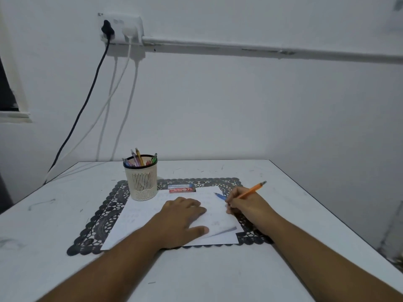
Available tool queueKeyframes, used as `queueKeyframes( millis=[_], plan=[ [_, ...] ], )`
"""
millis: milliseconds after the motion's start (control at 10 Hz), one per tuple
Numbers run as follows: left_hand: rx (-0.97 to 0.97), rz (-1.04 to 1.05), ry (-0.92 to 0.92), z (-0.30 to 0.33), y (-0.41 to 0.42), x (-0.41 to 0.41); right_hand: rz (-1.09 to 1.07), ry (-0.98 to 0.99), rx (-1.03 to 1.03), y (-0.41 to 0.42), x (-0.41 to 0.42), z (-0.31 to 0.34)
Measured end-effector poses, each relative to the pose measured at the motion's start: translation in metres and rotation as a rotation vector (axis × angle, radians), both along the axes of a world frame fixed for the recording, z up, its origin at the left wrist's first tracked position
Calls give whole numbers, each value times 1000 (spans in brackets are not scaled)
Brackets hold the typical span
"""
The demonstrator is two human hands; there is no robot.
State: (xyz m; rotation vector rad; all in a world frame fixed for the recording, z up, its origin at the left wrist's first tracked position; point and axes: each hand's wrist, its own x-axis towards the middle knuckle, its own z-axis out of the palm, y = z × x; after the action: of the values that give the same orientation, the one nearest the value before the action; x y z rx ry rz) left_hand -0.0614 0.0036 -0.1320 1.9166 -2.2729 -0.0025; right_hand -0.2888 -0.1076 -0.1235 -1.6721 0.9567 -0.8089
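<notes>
here our left hand (183, 216) lies flat, fingers straight, pressing the sheet of paper (139, 216); our right hand (246, 203) curls tightly around an orange pencil (251, 190), tilted over the paper's edge.

white wall (218, 105), wall socket (122, 27) with cables, conduit pipe (261, 49), scuffed white table (65, 203)

Held: orange pencil (250, 190), slim, grey end tilted up and to the right, tip hidden in right hand (246, 203) at the sheet's right edge. White paper sheet (139, 219) flat on worktop mat, faint marks, perhaps writing; left hand (183, 216) flat on it.
</notes>
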Motion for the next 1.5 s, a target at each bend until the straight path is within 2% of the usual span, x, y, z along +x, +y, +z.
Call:
queueKeyframes(
  millis=[200,400,700,1500],
  plan=[
    [3,86,-3,-1,-6,-21,3,42,-55,2,1,5],
    [10,155,-19,-9,-14,-28,59,40,-7,3,2,5],
    [54,180,-16,-12,-13,-29,61,98,-151,10,10,5],
    [57,175,-29,-11,-12,-29,69,125,-143,10,12,2]
  ],
)
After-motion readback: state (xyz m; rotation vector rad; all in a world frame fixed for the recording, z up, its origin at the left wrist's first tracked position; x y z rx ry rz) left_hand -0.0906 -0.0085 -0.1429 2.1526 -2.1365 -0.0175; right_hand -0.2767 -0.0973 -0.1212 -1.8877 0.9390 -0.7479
